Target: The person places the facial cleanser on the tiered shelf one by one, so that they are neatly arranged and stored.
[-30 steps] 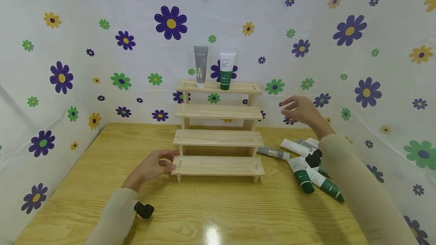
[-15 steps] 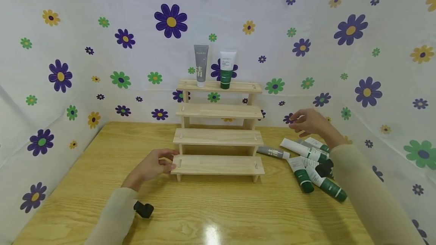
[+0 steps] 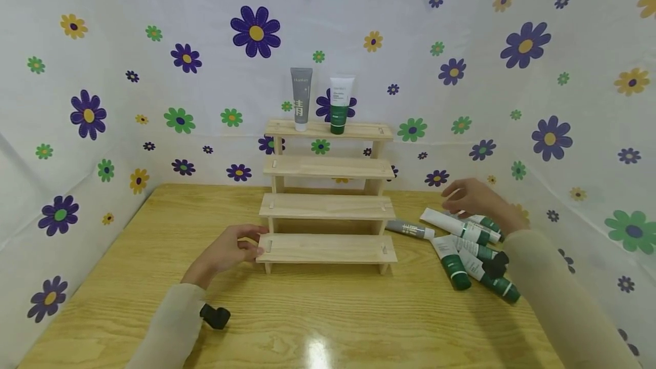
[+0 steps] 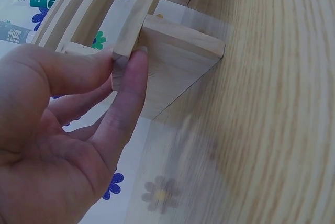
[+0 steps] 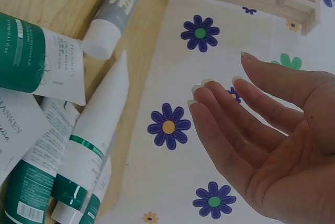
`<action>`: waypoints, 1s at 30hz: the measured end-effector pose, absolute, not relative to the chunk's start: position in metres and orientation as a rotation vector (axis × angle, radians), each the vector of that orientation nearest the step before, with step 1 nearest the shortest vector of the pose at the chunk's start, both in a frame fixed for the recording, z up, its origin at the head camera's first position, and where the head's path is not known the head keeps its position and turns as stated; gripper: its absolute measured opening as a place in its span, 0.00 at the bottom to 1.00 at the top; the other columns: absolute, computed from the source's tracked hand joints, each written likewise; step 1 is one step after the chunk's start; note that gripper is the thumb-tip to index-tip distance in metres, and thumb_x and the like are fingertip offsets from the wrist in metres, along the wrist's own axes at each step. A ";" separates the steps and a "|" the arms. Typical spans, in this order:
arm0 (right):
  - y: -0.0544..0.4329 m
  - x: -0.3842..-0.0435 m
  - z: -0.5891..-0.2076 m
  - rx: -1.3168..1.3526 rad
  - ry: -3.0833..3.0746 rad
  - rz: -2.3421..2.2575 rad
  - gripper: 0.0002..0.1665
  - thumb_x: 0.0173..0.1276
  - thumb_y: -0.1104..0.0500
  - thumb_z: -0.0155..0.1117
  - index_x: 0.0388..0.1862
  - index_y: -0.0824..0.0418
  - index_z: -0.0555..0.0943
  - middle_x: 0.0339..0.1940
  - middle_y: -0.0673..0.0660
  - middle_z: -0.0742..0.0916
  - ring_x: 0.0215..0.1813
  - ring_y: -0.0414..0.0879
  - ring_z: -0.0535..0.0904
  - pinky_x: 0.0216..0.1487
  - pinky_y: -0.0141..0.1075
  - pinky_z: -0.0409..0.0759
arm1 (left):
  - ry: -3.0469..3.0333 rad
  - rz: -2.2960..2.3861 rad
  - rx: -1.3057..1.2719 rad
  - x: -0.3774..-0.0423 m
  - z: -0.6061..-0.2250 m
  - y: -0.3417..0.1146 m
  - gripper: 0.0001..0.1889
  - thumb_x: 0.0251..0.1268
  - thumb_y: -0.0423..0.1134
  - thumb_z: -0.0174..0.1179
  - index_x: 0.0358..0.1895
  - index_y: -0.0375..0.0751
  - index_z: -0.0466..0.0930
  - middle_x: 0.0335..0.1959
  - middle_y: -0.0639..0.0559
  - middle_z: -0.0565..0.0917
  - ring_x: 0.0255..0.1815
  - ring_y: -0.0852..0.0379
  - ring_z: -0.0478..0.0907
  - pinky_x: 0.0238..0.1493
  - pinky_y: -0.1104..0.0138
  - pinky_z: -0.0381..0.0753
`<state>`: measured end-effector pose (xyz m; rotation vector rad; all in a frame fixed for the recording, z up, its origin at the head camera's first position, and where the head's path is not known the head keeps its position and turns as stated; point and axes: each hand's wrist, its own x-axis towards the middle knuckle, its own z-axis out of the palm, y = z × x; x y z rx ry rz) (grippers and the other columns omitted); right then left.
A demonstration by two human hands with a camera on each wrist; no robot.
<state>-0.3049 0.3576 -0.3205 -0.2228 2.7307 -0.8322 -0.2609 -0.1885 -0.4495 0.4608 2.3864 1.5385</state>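
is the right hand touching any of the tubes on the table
Apart: in the right wrist view, flowered backdrop shows between the right hand and the tubes.

Cannot read fine print on the upright white-and-green tube beyond the left fingers, nor see one end of the grey tube left of the right fingers, behind the stand. Cannot trace the left sleeve past the lower edge.
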 end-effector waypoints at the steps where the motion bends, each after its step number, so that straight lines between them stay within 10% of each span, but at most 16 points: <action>1: 0.358 -0.305 -0.323 -0.229 2.731 -0.829 0.27 0.77 0.60 0.62 0.66 0.77 0.72 0.60 0.78 0.83 0.53 0.64 0.87 0.51 0.49 0.89 | 2.384 1.538 0.465 -0.260 -0.449 -0.188 0.26 0.71 0.27 0.62 0.70 0.28 0.71 0.59 0.29 0.78 0.46 0.54 0.85 0.45 0.64 0.90; 23: 0.333 -0.323 -0.381 -0.294 2.768 -0.754 0.18 0.71 0.64 0.68 0.53 0.75 0.80 0.52 0.76 0.87 0.44 0.56 0.87 0.39 0.43 0.87 | 2.376 1.543 0.491 -0.263 -0.452 -0.190 0.26 0.72 0.28 0.62 0.70 0.28 0.71 0.59 0.29 0.78 0.46 0.52 0.85 0.45 0.64 0.90; 30: 0.327 -0.325 -0.396 -0.300 2.804 -0.691 0.16 0.69 0.63 0.70 0.51 0.73 0.82 0.51 0.73 0.88 0.50 0.62 0.86 0.49 0.50 0.87 | 2.357 1.561 0.474 -0.259 -0.449 -0.189 0.27 0.72 0.29 0.62 0.71 0.29 0.70 0.59 0.30 0.78 0.46 0.52 0.85 0.45 0.63 0.90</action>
